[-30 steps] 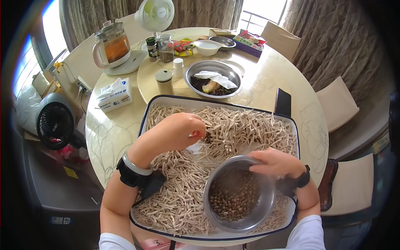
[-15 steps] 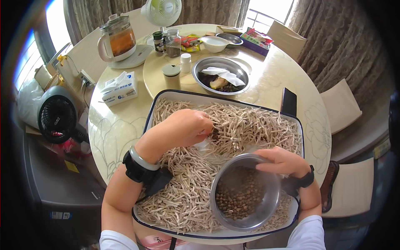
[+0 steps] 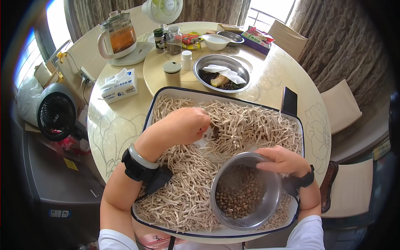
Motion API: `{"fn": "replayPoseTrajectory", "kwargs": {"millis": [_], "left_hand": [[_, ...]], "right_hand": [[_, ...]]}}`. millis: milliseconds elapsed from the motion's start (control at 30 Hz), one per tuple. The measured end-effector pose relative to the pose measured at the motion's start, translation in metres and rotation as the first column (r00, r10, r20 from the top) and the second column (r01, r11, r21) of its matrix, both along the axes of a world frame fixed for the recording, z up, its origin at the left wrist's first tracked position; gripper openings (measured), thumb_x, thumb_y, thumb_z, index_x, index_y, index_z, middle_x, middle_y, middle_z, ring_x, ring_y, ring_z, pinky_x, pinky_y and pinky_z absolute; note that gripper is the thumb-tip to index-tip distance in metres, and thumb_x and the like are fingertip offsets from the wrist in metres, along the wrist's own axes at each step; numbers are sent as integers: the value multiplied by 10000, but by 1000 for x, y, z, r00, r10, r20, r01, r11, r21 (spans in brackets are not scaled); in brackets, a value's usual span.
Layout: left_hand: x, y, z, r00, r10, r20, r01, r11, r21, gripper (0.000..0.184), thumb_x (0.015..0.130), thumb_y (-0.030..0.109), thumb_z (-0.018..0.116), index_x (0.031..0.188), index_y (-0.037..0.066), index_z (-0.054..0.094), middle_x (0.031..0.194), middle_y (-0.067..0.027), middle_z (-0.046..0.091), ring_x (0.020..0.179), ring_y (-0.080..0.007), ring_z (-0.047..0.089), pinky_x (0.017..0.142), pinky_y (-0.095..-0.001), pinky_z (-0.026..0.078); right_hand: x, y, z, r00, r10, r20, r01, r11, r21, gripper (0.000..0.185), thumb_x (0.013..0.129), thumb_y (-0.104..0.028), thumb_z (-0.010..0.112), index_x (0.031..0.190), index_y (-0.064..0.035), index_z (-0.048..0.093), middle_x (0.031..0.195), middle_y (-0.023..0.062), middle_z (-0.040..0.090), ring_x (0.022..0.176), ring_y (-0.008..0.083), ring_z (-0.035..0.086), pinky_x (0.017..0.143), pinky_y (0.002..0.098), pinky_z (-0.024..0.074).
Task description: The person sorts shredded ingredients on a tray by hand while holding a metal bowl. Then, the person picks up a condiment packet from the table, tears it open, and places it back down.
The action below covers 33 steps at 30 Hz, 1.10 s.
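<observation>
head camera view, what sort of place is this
Most likely a home dining area, judging by the round table, the glass kettle and the patterned curtains.

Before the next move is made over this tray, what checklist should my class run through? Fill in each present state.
1. Right hand has hold of the metal bowl: ok, it grips the rim.
2. Round brown pieces lie inside the bowl, none crossing its rim: ok.
3. Bowl's weight rests on the pale strips: cannot tell; its underside is hidden.
4. Left hand is free of any piece: cannot tell; its fingertips are hidden.
5. Pale strips are free of dark pieces: not ok, some show beside the left hand.
6. Black phone lies outside the tray: ok, beyond its far edge.
</observation>
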<state>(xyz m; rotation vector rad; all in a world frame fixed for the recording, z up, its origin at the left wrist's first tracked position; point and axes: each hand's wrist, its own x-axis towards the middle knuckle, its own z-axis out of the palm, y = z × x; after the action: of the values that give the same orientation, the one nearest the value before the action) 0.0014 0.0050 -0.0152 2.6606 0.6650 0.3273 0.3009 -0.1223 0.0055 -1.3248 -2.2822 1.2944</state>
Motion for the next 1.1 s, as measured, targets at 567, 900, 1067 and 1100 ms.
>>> {"fn": "replayPoseTrajectory", "kwargs": {"millis": [567, 900, 1067, 1100], "left_hand": [[7, -11, 15, 950, -62, 307, 86, 994, -65, 132, 791, -5, 672, 918, 30, 681, 923, -91, 672, 856, -247, 658, 758, -345, 532], [1, -6, 2, 999, -41, 24, 42, 998, -37, 93, 729, 20, 642, 821, 11, 638, 837, -119, 629, 799, -304, 631, 716, -392, 505], [-3, -4, -3, 998, 61, 35, -61, 998, 3, 115, 690, 17, 644, 790, 7, 589, 800, -144, 620, 777, -351, 612, 692, -421, 490], [-4, -4, -2, 997, 63, 36, -63, 998, 3, 115, 690, 17, 644, 790, 7, 589, 800, -144, 620, 777, -351, 612, 692, -421, 490]], "right_hand": [[2, 1, -3, 1000, 21, -9, -21, 999, 33, 368, 948, -215, 592, 1271, -42, 559, 806, 135, 669, 667, 226, 656, 633, 322, 505], [0, 1, -3, 999, 16, -35, -14, 999, 52, 366, 947, -221, 588, 1264, -40, 563, 844, 130, 674, 698, 224, 660, 657, 325, 509], [-1, 0, -1, 1000, 4, 1, -4, 1000, 19, 351, 949, -219, 587, 1250, -39, 570, 836, 121, 669, 699, 221, 656, 661, 322, 509], [-1, 0, -1, 1000, 4, -11, -3, 1000, 24, 346, 950, -219, 586, 1244, -39, 572, 824, 115, 665, 694, 217, 654, 657, 319, 508]]}}
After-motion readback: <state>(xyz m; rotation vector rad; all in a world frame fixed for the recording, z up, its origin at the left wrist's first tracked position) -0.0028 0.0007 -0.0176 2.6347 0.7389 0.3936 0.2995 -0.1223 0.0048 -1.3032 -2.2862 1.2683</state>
